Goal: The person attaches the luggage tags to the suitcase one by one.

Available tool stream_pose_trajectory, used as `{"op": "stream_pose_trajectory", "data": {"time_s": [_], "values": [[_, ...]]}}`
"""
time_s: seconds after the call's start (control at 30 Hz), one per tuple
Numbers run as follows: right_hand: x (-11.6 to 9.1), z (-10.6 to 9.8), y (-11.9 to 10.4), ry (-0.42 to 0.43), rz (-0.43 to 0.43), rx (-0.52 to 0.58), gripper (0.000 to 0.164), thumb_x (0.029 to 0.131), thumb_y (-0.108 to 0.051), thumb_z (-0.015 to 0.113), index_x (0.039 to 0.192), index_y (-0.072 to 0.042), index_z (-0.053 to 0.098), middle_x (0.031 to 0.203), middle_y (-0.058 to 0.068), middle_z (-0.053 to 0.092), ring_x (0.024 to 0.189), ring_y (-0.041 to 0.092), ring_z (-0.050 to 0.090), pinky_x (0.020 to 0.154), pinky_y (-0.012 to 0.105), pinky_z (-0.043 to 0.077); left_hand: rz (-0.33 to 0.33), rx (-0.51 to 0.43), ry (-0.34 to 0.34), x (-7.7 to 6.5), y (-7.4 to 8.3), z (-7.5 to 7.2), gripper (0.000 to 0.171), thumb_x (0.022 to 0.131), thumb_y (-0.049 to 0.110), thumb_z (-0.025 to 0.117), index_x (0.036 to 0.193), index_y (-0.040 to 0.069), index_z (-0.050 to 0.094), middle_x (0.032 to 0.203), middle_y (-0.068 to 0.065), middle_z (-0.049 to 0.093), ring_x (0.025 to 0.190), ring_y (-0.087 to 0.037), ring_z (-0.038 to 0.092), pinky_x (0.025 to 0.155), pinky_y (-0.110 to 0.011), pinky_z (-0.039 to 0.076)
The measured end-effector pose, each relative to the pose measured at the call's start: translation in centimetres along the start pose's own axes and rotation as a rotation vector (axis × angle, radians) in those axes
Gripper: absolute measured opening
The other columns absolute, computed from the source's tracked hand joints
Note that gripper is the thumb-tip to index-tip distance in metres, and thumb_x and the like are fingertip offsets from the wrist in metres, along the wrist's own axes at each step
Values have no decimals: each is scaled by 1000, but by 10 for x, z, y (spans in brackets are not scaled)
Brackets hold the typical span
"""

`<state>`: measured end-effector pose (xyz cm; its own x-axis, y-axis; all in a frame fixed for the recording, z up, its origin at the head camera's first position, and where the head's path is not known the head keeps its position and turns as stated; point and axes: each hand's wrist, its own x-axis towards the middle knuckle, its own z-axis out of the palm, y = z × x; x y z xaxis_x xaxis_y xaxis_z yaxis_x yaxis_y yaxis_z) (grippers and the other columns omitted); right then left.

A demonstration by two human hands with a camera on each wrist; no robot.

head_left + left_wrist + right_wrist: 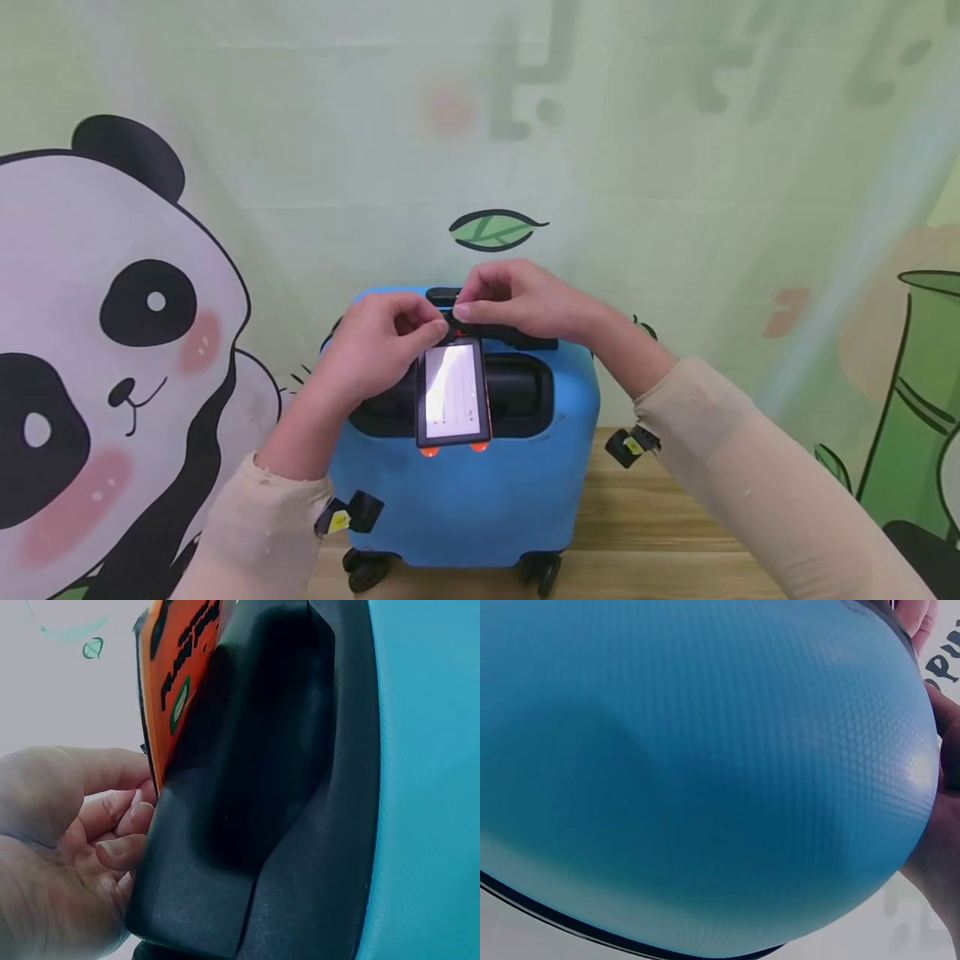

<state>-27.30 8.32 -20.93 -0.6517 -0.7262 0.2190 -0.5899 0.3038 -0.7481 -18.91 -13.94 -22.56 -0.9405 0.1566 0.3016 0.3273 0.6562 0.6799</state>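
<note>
A blue suitcase [465,500] stands upright on its wheels. Over its black side handle [521,392] hangs a luggage tag [453,396], with a clear window, black frame and orange edge. Its orange back [176,667], printed in black, shows in the left wrist view. At the tag's top, my left hand [378,337] pinches the short dark strap [453,320] between thumb and fingers. From the other side, my right hand [525,296] pinches the strap's upper end, beside the black top handle [510,333]. Fingers largely hide the strap. The blue shell [705,787] fills most of the right wrist view.
Behind the suitcase hangs a pale green backdrop [360,150] with a large panda print [157,300] at left and bamboo [911,400] at right. Wood-grain flooring [637,517] lies under the black wheels [367,571].
</note>
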Motion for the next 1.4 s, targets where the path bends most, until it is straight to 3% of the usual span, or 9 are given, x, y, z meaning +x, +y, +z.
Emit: {"op": "stream_pose_trajectory", "data": {"time_s": [0.23,0.47,0.7,1.07,1.4], "values": [[1,0,-3,11,-33,-61,13,103,-19,73,109,-8,74,97,6,74,90,27,65,84,37,53,1,10,7,0,0,-1,13,104,20,71,107,10,79,93,-7,72,85,-25,61,75,-37,51],[-8,5,-5,88,-102,-153,15,101,-18,76,111,-7,75,99,3,75,94,21,67,90,38,56,20,3,8,-1,1,0,12,104,18,72,107,8,78,92,-8,71,85,-25,61,75,-37,52],[-11,11,-5,164,-140,-178,14,99,-16,78,110,-7,76,99,1,75,95,19,68,92,38,56,25,19,28,-1,2,2,12,104,17,71,106,8,78,90,-8,70,83,-26,61,74,-37,52],[-9,15,-9,215,-231,-331,9,101,-14,75,104,-6,75,94,2,75,87,15,67,84,35,57,31,24,44,-3,3,3,11,104,17,71,106,8,77,88,-7,70,81,-25,61,73,-38,52],[-15,16,-6,264,-244,-328,14,96,-14,82,105,-7,75,100,4,76,92,17,69,88,40,59,29,5,46,-3,9,7,11,104,17,71,107,8,77,91,-7,70,83,-26,61,75,-38,52]]}}
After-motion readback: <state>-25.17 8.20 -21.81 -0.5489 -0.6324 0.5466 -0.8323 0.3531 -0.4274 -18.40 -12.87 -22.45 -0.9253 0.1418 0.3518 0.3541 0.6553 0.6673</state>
